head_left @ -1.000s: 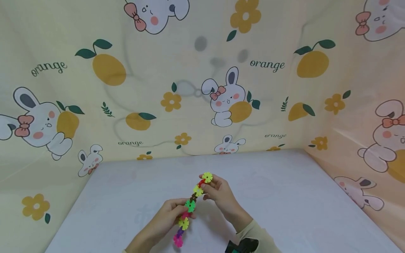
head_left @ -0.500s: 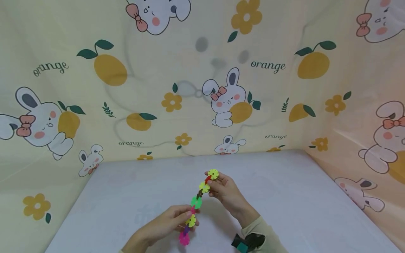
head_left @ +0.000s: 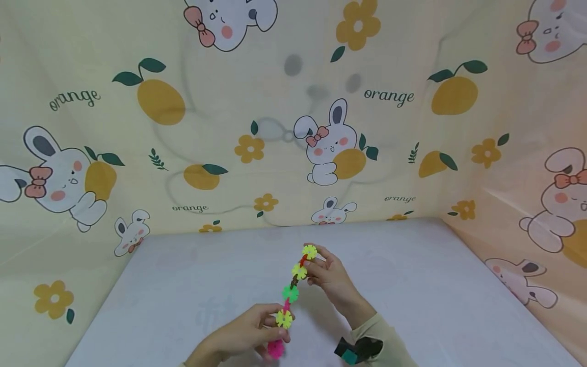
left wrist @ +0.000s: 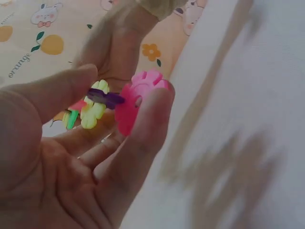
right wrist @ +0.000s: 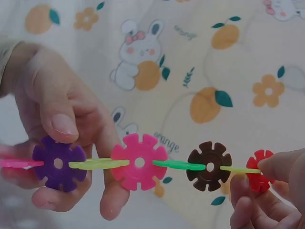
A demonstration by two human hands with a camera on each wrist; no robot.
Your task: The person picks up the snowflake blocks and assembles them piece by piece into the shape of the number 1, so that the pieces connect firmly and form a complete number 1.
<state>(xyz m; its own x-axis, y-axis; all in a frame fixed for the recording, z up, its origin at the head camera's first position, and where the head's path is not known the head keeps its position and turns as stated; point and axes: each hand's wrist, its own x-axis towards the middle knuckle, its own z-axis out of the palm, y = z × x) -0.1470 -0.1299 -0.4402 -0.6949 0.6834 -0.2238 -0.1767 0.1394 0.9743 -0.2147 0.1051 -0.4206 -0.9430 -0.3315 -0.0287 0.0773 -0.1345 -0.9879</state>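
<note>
A chain of interlocking plastic snowflake discs (head_left: 290, 293) runs slantwise between both hands above the white table. My right hand (head_left: 332, 279) pinches the red disc (right wrist: 256, 180) near the upper end, beyond which a yellow disc (head_left: 306, 251) sticks out. Lower down, my left hand (head_left: 249, 329) holds the other end, thumb at the purple disc (right wrist: 47, 167) and fingers around and behind it. A pink disc (left wrist: 126, 112) ends the chain there, against a left finger. Between the hands come yellow, pink, green and brown discs, each set crosswise to its neighbour.
The white table (head_left: 412, 285) spreads around the hands. A cloth with rabbits and oranges (head_left: 275, 102) hangs behind it and along the sides. On the right wrist sits a black strap (head_left: 367, 349) with a teal patch.
The left hand has slid down the chain from around the pink and green discs to the purple one near the end. The right hand has shifted slightly up and right, the chain with it.
</note>
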